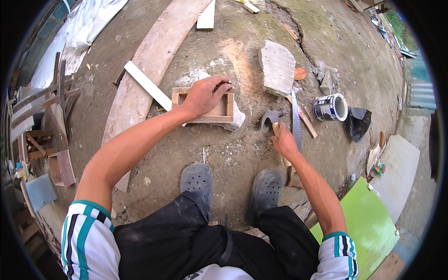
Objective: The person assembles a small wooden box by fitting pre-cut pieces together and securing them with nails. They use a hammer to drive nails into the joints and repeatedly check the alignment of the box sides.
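Observation:
A small rectangular wooden box frame (208, 119) rests on a pale stone slab (237, 120). My left hand (205, 97) reaches over the frame, thumb and forefinger pinched together above its right end. Something tiny shows at those fingertips, too small to name. Off to the right, my right hand (283, 141) is wrapped round the wooden handle of a claw hammer (272, 117). The hammer's metal head points away from me, low over the ground and apart from the frame.
A handsaw (296, 119) lies right of the hammer, with a paint can (330, 107) and black plastic bag (358, 124) beyond. A large stone block (277, 68) sits ahead. Left are a white strip (148, 86) and long plank (135, 100); a green panel (364, 226) lies near right.

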`<state>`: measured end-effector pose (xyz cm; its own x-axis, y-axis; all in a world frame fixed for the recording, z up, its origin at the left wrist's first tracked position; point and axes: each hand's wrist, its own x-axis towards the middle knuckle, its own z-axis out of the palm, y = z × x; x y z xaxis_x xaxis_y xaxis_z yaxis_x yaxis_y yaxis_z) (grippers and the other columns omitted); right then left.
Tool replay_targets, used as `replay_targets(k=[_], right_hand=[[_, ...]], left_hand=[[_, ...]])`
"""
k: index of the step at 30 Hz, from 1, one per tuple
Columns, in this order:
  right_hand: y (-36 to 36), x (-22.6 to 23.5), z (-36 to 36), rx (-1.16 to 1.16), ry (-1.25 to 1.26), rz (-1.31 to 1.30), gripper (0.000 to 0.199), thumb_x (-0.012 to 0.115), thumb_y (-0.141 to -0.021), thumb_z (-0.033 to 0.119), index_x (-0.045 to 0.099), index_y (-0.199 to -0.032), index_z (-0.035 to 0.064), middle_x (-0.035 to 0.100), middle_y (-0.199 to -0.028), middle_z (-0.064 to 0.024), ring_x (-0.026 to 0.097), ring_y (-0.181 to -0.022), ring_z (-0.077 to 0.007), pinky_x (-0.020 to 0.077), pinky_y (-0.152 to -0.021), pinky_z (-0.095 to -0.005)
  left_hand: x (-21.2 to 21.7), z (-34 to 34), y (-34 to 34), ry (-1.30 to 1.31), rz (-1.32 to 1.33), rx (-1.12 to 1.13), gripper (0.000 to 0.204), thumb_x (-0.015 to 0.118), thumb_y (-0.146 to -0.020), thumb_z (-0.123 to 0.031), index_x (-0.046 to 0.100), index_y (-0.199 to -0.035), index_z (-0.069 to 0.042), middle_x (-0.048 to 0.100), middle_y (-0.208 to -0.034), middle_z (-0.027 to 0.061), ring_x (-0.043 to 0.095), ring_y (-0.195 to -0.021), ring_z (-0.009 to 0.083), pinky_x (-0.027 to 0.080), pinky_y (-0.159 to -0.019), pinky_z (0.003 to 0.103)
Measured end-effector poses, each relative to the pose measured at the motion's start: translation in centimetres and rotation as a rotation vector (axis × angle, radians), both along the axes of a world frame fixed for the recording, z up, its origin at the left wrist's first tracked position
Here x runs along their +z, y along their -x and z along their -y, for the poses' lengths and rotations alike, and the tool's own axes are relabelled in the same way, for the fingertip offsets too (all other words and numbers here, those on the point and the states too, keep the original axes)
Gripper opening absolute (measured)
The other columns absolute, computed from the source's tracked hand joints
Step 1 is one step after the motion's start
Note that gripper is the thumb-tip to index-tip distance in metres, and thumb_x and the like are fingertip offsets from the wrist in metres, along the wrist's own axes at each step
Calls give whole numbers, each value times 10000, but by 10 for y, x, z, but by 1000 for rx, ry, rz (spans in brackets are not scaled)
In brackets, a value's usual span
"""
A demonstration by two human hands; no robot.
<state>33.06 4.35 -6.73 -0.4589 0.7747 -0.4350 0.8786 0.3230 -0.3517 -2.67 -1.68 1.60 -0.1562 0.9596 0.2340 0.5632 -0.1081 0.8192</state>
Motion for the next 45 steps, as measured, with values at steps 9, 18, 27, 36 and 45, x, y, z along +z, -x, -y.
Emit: replay_targets(k=[9,18,27,36,45], right_hand=[[32,42,-21,-154,135,98,661,671,-827,214,437,-1403,-10,655,-1175,-331,642,-1103,-479,498,-962,-519],[50,142,-34,-76,217,-187,584,702,-931,372,510,-1336,-2,667,-862,-153,661,-735,-284,540,-689,-405],[121,204,-25,-198,432,-500,341,564,-1049,273,549,-1284,26,497,-773,3,479,-504,-66,425,-422,-269],[147,203,-16,-79,297,-489,430,597,-1018,376,561,-1191,-15,539,-678,-49,540,-505,-133,454,-451,-316],[161,210,-12,-74,339,-362,484,602,-1004,403,551,-1135,-59,621,-765,-144,617,-554,-210,496,-486,-385]], left_hand=[[4,-1,1,180,0,-8,201,618,-1019,-186,680,-1144,-42,773,-1003,98,749,-928,236,562,-805,328],[2,-1,1,129,25,-24,205,612,-1016,-191,682,-1139,-43,771,-1000,95,747,-923,247,564,-801,341],[-1,-2,1,117,-37,-33,183,615,-1011,-182,701,-1111,-56,759,-1013,99,740,-930,275,563,-804,361],[2,-2,0,61,-30,-22,193,653,-985,-177,715,-1113,-45,763,-988,126,750,-884,285,570,-763,365],[-1,1,2,51,-2,-24,191,679,-957,-209,730,-1106,-101,747,-925,132,726,-829,331,552,-710,402]])
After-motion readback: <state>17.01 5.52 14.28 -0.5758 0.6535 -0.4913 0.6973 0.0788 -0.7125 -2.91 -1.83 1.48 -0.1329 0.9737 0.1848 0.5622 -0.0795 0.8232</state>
